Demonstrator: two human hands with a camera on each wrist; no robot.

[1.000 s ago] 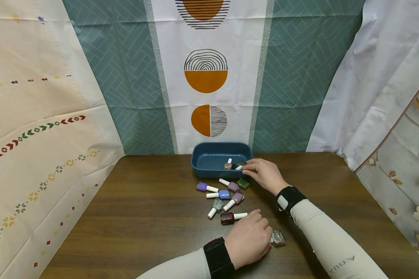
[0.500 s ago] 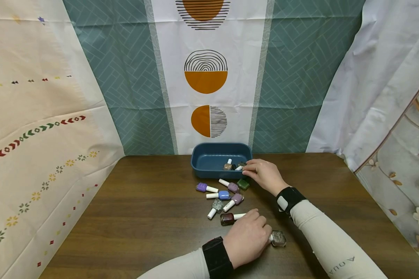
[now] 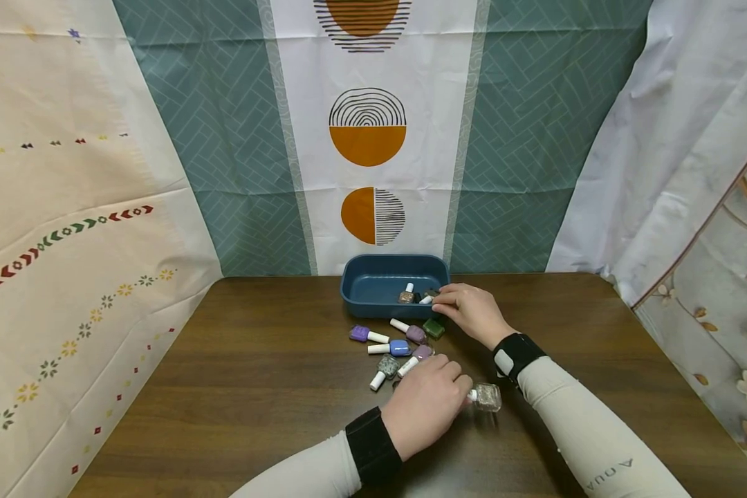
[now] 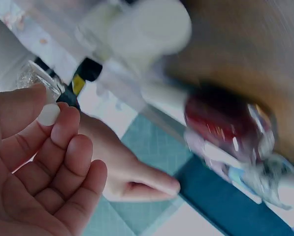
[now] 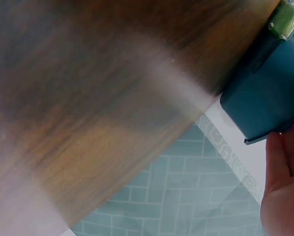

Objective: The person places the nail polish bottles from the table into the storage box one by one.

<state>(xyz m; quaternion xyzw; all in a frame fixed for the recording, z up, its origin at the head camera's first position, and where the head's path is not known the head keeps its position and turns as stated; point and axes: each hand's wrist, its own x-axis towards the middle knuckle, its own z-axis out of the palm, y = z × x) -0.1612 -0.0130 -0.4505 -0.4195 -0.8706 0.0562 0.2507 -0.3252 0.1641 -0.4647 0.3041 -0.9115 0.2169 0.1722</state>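
Note:
My left hand (image 3: pixel 427 404) pinches the white cap of a nail polish bottle (image 3: pixel 488 398) with silvery glitter between thumb and fingers. The bottle's glass points right, raised over the table. In the left wrist view, the end of the cap (image 4: pixel 49 114) shows between the fingertips. My right hand (image 3: pixel 471 312) holds the rim of the blue bin (image 3: pixel 373 309) at its front right corner. Inside the bin lie a glittery brown bottle (image 3: pixel 406 297) and another white-capped one (image 3: pixel 426 299), partly behind my right fingers. A dark red bottle (image 4: pixel 220 123) is mostly hidden under my left hand in the head view.
Several nail polish bottles lie before the bin: purple (image 3: pixel 359 333), blue (image 3: pixel 400 348), green (image 3: pixel 434 328), mauve (image 3: pixel 416 335) and speckled grey (image 3: pixel 388 365). A second mauve one (image 3: pixel 423 353) is close to my left fingers. A patterned curtain (image 3: pixel 249 173) hangs behind the table.
My left hand has lifted the glitter bottle off the table and moved it away from me and slightly left, now covering the dark red bottle. My right hand stays at the bin's corner.

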